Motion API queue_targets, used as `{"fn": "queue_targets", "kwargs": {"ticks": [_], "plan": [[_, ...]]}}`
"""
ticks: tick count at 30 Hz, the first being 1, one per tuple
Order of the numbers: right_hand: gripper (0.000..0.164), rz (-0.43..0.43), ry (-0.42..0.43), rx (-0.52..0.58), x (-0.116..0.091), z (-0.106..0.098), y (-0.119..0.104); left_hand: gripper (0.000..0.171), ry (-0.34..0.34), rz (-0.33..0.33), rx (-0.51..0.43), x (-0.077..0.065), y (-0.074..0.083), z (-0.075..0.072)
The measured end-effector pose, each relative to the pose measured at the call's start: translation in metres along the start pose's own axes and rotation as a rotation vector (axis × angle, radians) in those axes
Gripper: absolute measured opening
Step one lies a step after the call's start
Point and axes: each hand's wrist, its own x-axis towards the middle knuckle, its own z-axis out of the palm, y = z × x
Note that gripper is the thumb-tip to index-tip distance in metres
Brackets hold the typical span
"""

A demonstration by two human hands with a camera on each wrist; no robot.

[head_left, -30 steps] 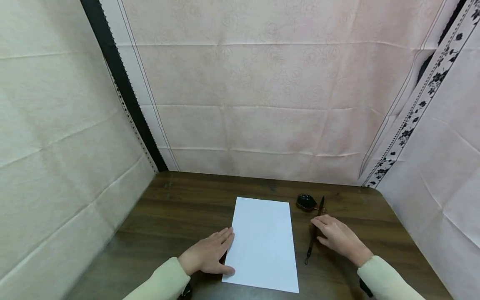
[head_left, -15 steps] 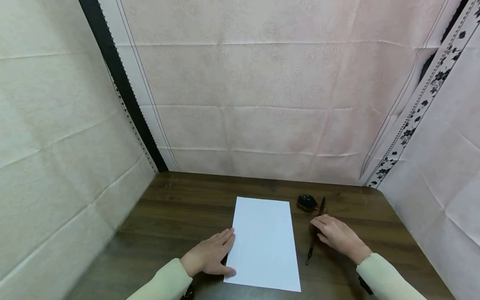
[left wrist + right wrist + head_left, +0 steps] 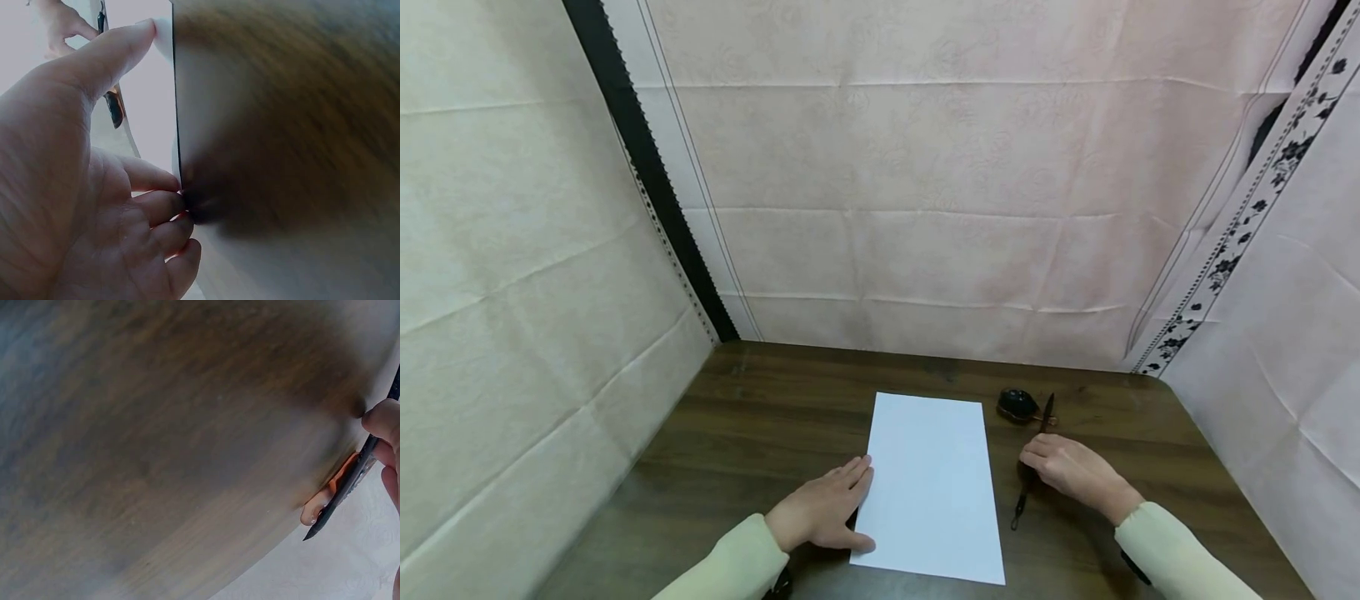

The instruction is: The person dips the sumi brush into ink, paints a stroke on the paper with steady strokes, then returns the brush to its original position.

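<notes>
We find the dark brush (image 3: 1021, 504) right of the paper, slanted, pointed tip away from the person, looped end nearer. Right grip (image 3: 1078, 471) pinches it mid-length between thumb and fingers. We cannot tell whether brush touches counter. Small dark dish (image 3: 1017, 404) just beside the tip; we see its orange-brown side from the right wrist. White paper (image 3: 932, 487) flat on the wood-grained counter (image 3: 760, 450). Left grip (image 3: 827, 510) released, fingers extended, resting at the paper's left edge. Pale green sleeves (image 3: 726, 567); creased cloth (image 3: 887, 208) behind.
</notes>
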Motion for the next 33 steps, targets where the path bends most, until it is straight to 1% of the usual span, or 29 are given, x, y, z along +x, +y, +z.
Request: {"fn": "queue_targets", "kwargs": {"ticks": [6,13,16,21,26,33], "plan": [[0.039,-0.054,-0.024,-0.074,0.0,0.0,-0.001,0.104,-0.01,-0.01,-0.01,0.0,0.002,-0.001],[0.034,-0.064,-0.079,-0.105,-0.001,0.0,-0.002,0.104,-0.022,-0.016,-0.009,0.001,0.002,0.0],[0.034,-0.076,-0.087,-0.114,-0.001,-0.001,-0.001,0.104,-0.029,-0.024,-0.014,0.002,0.002,0.0],[0.037,-0.097,-0.066,-0.122,0.0,-0.004,0.004,0.105,-0.03,-0.029,-0.021,0.002,0.003,-0.001],[0.04,-0.106,-0.022,-0.111,0.001,-0.01,0.007,0.105,-0.026,-0.03,-0.019,0.002,0.004,-0.003],[0.046,-0.074,0.01,-0.09,0.005,-0.019,0.011,0.105,-0.028,-0.033,-0.015,0.001,0.004,-0.003]]}}
